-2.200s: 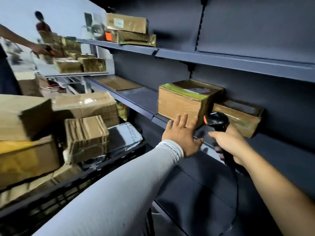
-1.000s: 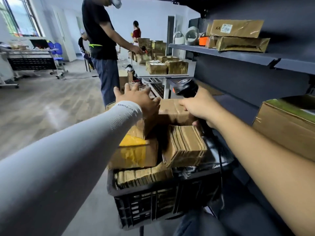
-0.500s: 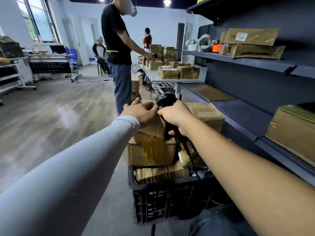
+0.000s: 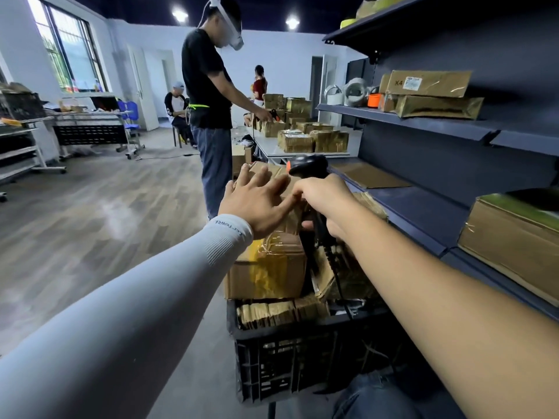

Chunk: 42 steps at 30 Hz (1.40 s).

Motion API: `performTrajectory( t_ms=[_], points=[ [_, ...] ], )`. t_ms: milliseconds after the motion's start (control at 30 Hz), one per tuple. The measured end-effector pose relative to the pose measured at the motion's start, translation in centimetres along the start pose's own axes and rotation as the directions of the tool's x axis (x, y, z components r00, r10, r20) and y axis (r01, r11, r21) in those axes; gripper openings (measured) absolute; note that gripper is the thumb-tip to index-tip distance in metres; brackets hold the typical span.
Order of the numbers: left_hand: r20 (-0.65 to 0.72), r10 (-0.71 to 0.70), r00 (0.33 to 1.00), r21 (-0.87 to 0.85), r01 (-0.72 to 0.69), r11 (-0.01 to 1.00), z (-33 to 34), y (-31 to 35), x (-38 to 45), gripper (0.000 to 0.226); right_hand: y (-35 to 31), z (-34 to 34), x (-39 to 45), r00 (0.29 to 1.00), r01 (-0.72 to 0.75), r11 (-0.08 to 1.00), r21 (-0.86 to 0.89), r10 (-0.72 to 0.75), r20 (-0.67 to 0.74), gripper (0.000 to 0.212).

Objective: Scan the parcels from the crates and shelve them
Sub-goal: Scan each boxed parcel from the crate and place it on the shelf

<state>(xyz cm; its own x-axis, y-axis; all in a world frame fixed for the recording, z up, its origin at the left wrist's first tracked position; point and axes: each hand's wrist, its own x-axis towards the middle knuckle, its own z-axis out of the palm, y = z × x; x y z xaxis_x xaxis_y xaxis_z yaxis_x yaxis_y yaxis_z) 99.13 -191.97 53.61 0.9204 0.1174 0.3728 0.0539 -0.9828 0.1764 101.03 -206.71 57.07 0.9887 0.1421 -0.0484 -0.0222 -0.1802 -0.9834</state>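
A black crate (image 4: 281,358) in front of me is piled with taped cardboard parcels. My left hand (image 4: 257,204), fingers spread and straight, lies on the topmost parcel (image 4: 272,172). Under it sits a box with yellow tape (image 4: 269,267). My right hand (image 4: 326,201) grips the handle of a black barcode scanner (image 4: 308,164), whose head points away over the pile; its cable hangs down into the crate. On the dark shelf (image 4: 423,207) at right stands a brown parcel with a green-edged top (image 4: 514,237).
A flat cardboard sheet (image 4: 369,175) lies further along the shelf. The upper shelf (image 4: 423,122) carries long boxes, tape rolls and an orange cup. A person in a black shirt (image 4: 208,101) stands just beyond the crate at a table with parcels (image 4: 302,140). Wooden floor opens to the left.
I have turned from the shelf, where my left hand touched the shelved parcel, to the crate. My left hand now lies flat with spread fingers on the top parcel; the scanner has stayed in my right.
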Motion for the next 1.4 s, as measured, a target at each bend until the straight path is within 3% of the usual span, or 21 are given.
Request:
performTrajectory(
  t_ms=[133,500,733,1067,1400],
  points=[
    [-0.055,0.102,0.993,0.019,-0.101,0.995,-0.7,3.7,0.3,0.077,-1.5,-3.8,-1.4,0.996,0.058,0.998,0.000,-0.058,-0.073,0.012],
    [-0.173,0.311,0.935,-0.039,-0.322,0.946,3.3,20.0,-1.5,0.072,1.8,-18.5,-6.2,0.941,0.041,0.999,0.004,-0.037,-0.337,0.010],
    [-0.165,0.382,0.909,-0.168,-0.408,0.898,8.3,27.3,-5.5,0.076,6.6,-25.0,-10.2,0.891,-0.022,0.999,-0.033,0.004,-0.453,0.015],
    [-0.057,0.436,0.898,-0.210,-0.438,0.874,15.0,28.7,-12.5,0.078,15.1,-25.8,-14.3,0.879,-0.116,0.993,-0.013,0.097,-0.467,0.027],
    [0.080,0.485,0.871,-0.265,-0.451,0.852,24.4,28.2,-19.9,0.076,27.0,-25.2,-17.6,0.854,-0.230,0.970,0.075,0.238,-0.463,0.020]
  ],
)
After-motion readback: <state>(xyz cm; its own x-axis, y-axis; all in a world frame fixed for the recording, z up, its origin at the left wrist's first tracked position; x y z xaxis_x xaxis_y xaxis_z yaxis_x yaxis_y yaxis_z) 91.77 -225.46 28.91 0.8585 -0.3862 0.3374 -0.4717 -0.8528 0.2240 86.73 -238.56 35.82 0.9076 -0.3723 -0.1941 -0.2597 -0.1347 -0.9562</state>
